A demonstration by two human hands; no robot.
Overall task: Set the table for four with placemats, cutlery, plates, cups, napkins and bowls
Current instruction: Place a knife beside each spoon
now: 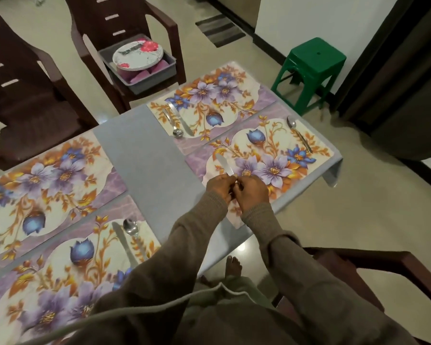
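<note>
Nothing readable here, honestly: no words, labels, brand names, numbers or signs that I can make out on anything in view. What's printed is just pattern, not lettering.
</note>
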